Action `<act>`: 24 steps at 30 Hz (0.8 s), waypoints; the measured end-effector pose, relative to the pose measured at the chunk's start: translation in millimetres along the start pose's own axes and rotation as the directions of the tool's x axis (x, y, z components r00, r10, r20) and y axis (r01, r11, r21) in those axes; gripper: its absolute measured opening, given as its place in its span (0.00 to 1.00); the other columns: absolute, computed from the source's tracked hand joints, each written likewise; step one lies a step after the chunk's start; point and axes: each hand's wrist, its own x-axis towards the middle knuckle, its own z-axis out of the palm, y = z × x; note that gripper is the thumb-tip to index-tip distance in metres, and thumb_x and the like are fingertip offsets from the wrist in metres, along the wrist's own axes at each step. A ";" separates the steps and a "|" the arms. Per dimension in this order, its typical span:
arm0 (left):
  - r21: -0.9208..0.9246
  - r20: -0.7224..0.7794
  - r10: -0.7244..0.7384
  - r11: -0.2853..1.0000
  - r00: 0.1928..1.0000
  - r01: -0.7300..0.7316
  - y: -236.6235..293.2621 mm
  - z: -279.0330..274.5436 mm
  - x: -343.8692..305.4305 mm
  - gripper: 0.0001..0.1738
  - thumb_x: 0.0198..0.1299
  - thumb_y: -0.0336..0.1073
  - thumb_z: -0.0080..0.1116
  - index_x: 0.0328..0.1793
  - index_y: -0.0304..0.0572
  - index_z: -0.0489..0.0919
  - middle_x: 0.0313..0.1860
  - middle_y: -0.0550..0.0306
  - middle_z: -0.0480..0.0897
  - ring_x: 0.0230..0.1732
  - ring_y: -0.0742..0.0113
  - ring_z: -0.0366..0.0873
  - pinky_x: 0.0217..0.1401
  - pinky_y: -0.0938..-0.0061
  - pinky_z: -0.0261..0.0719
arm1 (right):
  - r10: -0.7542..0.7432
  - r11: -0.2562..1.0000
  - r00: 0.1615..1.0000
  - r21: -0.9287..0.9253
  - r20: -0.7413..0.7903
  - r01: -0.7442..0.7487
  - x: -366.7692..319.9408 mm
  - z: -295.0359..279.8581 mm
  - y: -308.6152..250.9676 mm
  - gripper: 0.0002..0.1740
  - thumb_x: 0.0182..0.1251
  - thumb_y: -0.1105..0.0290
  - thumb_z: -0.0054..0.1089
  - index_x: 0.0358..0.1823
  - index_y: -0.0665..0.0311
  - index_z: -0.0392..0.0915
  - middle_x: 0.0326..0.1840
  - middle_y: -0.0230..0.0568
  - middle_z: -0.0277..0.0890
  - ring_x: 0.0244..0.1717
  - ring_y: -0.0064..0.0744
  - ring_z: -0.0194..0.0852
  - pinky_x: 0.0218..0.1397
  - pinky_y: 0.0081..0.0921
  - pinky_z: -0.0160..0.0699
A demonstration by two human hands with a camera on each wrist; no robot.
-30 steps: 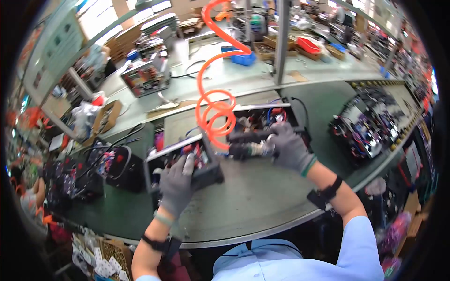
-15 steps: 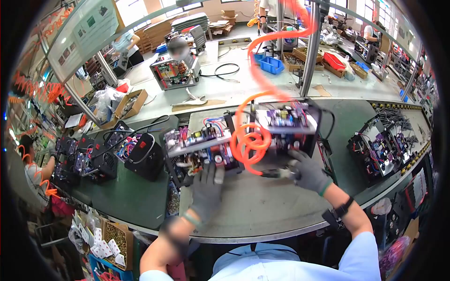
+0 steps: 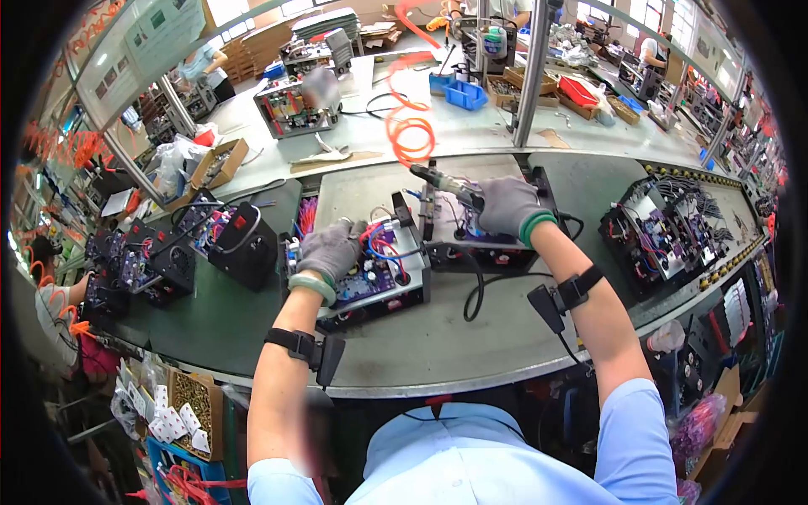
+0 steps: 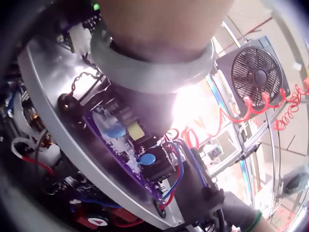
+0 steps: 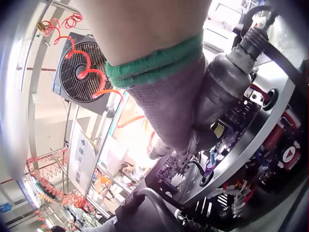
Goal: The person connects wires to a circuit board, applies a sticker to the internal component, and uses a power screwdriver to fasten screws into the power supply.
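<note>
In the head view my left hand (image 3: pixel 328 251), in a grey glove, lies over the back left of an electronics unit (image 3: pixel 417 273) with a purple circuit board and blue and red wires. Its fingertips are hidden in the head view and in the left wrist view, where the hand (image 4: pixel 149 108) is above the board (image 4: pixel 123 145). My right hand (image 3: pixel 512 209) grips a dark air tool (image 3: pixel 442 179) on an orange coiled hose, above a second unit (image 3: pixel 480 238). The right wrist view shows the hand (image 5: pixel 166 108) curled round the tool's body (image 5: pixel 224 77).
Several black units (image 3: pixel 244 240) stand on the green surface at the left, and more (image 3: pixel 661 231) at the right. A black cable (image 3: pixel 480 290) loops in front of the second unit. Beyond lie a blue bin (image 3: pixel 465 95) and an upright metal post (image 3: pixel 532 84).
Both hands have moved up and away from my body, the right one with the tool. The two units now stand at a different angle, with the left one's board facing up.
</note>
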 end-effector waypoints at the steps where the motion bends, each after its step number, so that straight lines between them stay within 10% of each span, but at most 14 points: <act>1: -0.021 0.004 -0.036 0.999 0.999 0.036 8.2 -10.2 -11.3 0.30 0.72 0.62 0.36 0.56 0.50 0.81 0.50 0.42 0.85 0.55 0.46 0.82 0.62 0.58 0.73 | -0.046 0.999 0.999 -0.026 -0.027 0.046 -5.2 1.3 -0.3 0.20 0.51 0.61 0.61 0.44 0.65 0.81 0.38 0.54 0.83 0.43 0.52 0.85 0.49 0.42 0.83; 10: -0.020 -0.159 -0.188 0.982 0.969 0.187 9.4 -1.3 -10.6 0.31 0.69 0.61 0.44 0.68 0.51 0.76 0.49 0.42 0.85 0.53 0.44 0.82 0.56 0.56 0.77 | -0.004 0.996 0.999 0.091 -0.052 0.009 -22.7 0.6 6.9 0.23 0.50 0.61 0.61 0.49 0.61 0.80 0.41 0.53 0.83 0.48 0.49 0.83 0.53 0.38 0.80; 24: 0.171 -0.188 0.166 0.976 0.968 -0.134 -11.0 19.7 -8.4 0.15 0.70 0.47 0.48 0.54 0.55 0.81 0.46 0.55 0.86 0.53 0.53 0.80 0.65 0.56 0.68 | 0.075 0.802 0.988 0.581 0.137 -0.142 60.4 -9.6 22.1 0.19 0.48 0.60 0.67 0.39 0.63 0.84 0.31 0.46 0.83 0.30 0.38 0.81 0.39 0.31 0.81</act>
